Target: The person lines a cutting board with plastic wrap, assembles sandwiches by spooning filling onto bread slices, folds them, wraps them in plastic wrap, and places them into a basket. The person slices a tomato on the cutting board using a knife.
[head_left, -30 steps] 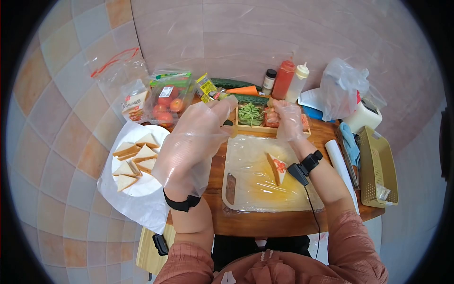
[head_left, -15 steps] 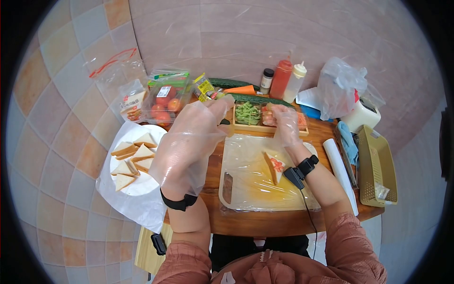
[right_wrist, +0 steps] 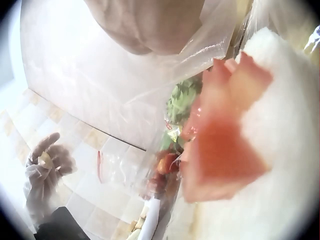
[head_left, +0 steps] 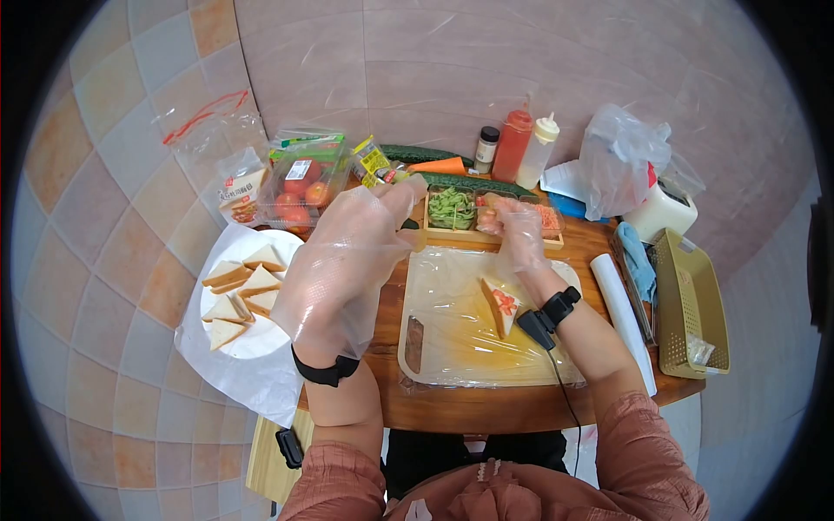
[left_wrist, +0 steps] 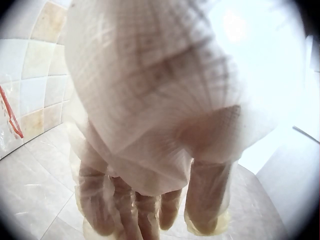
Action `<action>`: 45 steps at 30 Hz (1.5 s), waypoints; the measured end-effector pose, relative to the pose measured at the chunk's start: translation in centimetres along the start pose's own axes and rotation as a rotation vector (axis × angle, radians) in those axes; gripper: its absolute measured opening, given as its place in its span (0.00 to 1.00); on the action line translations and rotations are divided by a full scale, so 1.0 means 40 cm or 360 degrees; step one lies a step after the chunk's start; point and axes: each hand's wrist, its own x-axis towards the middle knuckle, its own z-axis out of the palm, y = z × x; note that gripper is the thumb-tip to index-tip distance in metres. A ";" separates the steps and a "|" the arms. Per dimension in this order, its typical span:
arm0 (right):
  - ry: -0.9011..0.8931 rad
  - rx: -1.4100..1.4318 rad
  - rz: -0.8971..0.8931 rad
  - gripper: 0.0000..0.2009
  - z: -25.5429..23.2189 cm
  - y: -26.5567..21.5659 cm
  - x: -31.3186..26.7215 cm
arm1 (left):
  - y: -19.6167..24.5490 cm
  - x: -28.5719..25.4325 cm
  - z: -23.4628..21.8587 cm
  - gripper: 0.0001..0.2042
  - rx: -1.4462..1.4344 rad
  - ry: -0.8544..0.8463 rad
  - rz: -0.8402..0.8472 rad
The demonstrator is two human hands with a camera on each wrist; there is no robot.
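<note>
My right hand (head_left: 519,236), in a clear plastic glove, has its fingers at the diced tomato in the middle of the wooden tray (head_left: 458,234); its fingertips and any piece in them are hard to make out. The left hand (head_left: 343,247), gloved too, hovers between the plate and the tray, fingers loose; the left wrist view shows this hand (left_wrist: 155,115) with fingers hanging down. Below the right wrist, a bread triangle (head_left: 501,306) topped with tomato bits lies on the film-covered board (head_left: 443,347). Close up in the right wrist view are tomato (right_wrist: 220,165) and bread (right_wrist: 290,125).
At left, a white plate (head_left: 254,345) holds several bread triangles. Behind it are a tomato box (head_left: 298,195) and bags. Cucumbers, a carrot (head_left: 437,166), a red bottle (head_left: 512,146) and a white-capped bottle line the back. A film roll (head_left: 623,321) and basket (head_left: 695,304) are at right.
The head view has shifted slightly, so the scene sits further left. My right hand has moved slightly down toward me, staying at the tomato compartment. The left hand holds nearly the same place.
</note>
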 end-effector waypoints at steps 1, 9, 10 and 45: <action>0.0017 0.0015 -0.0015 0.10 0.002 -0.003 -0.002 | -0.002 0.000 0.001 0.13 0.0001 0.0006 0.0001; 0.0074 0.0013 0.0059 0.10 0.001 -0.008 0.003 | -0.008 -0.020 0.003 0.12 0.0007 0.0053 0.0013; 0.0092 0.0030 0.0069 0.10 0.004 -0.010 0.001 | -0.008 -0.023 0.003 0.12 0.0009 0.0059 0.0016; 0.0157 -0.0084 0.0092 0.11 -0.037 -0.072 0.018 | -0.016 -0.089 0.012 0.09 0.0016 0.0308 0.0072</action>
